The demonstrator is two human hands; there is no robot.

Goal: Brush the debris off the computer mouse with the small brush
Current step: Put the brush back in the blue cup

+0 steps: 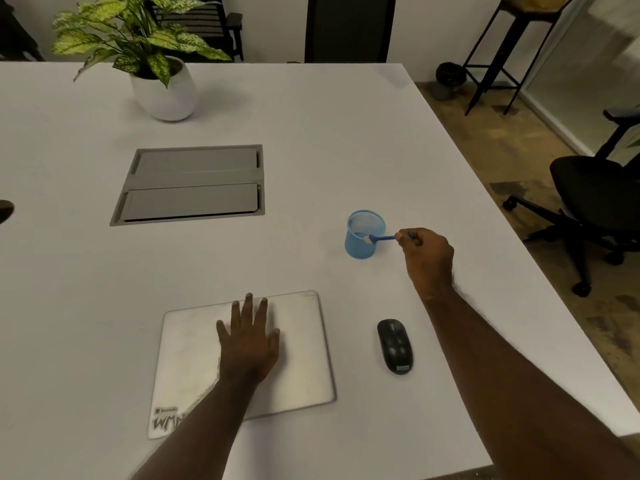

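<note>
A black computer mouse [395, 345] lies on the white table, to the right of a closed silver laptop [301, 355]. My right hand [427, 259] is further back, shut on the handle of a small blue brush [381, 238]. The brush points left, its pale bristle tip over the rim of a blue mesh cup [363, 249]. My left hand [250, 337] rests flat on the laptop lid, fingers spread, holding nothing. The mouse sits between my two forearms, untouched.
A grey cable hatch [194, 183] is set into the table's middle. A potted plant [162, 88] stands at the back left. The table's right edge [485, 188] runs diagonally, with a black office chair [588, 199] and a stool beyond it.
</note>
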